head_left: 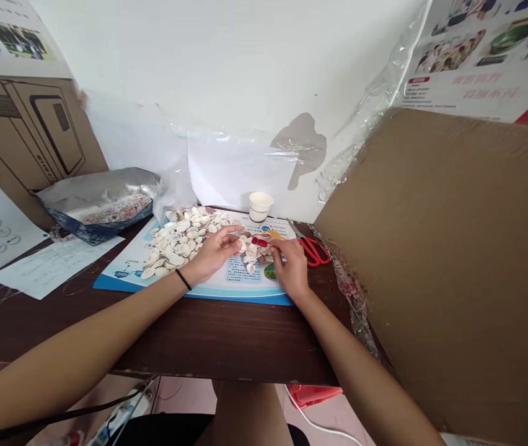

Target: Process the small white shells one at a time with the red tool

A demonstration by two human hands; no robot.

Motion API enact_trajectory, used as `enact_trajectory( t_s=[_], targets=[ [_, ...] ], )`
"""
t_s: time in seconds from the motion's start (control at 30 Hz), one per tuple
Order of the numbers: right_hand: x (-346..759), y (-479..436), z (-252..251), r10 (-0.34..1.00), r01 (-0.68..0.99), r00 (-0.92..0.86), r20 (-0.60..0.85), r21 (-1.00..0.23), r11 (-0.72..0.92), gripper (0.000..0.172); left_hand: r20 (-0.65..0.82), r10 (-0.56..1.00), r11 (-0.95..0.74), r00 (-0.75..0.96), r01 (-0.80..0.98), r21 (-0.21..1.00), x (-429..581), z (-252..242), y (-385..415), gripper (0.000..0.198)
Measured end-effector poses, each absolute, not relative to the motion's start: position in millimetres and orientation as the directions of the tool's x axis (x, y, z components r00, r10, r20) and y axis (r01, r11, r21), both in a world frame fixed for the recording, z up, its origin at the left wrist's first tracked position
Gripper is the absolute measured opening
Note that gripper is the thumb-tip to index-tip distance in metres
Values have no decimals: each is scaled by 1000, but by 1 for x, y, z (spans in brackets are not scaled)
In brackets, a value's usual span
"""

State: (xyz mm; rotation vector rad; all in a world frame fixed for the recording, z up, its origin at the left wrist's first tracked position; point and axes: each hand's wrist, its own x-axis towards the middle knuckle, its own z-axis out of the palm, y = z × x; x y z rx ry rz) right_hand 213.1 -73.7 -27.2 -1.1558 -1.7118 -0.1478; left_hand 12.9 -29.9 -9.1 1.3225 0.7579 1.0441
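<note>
A heap of pale seashells (181, 238) lies on a blue-and-white printed sheet (208, 288) on the dark wooden desk (208, 337). A smaller cluster of shells (252, 253) sits between my hands. My left hand (215, 251) rests beside the big heap, its fingers curled and pinched toward the small cluster. A black band circles that wrist. My right hand (292, 266) is closed near a small red object (259, 241) and an orange piece (274, 235); what it pinches is too small to name.
A white paper cup (261, 205) stands behind the shells. Red-handled scissors (314, 249) lie to the right. A silver foil bag (101, 201) with small pieces sits at left beside loose papers (50, 266). A big cardboard panel (459, 266) walls the right side.
</note>
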Motion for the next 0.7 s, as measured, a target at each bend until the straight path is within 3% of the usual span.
enact_trajectory(
  t_s=[0.17, 0.27, 0.47, 0.6, 0.7],
  targets=[
    [211, -74, -26, 661, 748, -72, 747, -398, 531, 21, 3, 872, 170, 490, -308, 936, 13, -4, -33, 52],
    [213, -74, -27, 671, 771, -40, 740, -404, 492, 21, 4, 857, 183, 516, -311, 932, 13, -4, -34, 49],
    [212, -76, -25, 673, 748, -91, 734, -396, 533, 21, 32, 838, 110, 545, -227, 968, 15, -5, -34, 48],
    [214, -74, -28, 712, 804, -21, 702, -412, 429, 21, 92, 841, -28, 533, -128, 991, 13, -4, -32, 45],
    [214, -74, -27, 685, 774, 3, 728, -435, 459, 21, 135, 852, -137, 507, -33, 990, 10, -4, -30, 45]
  ],
)
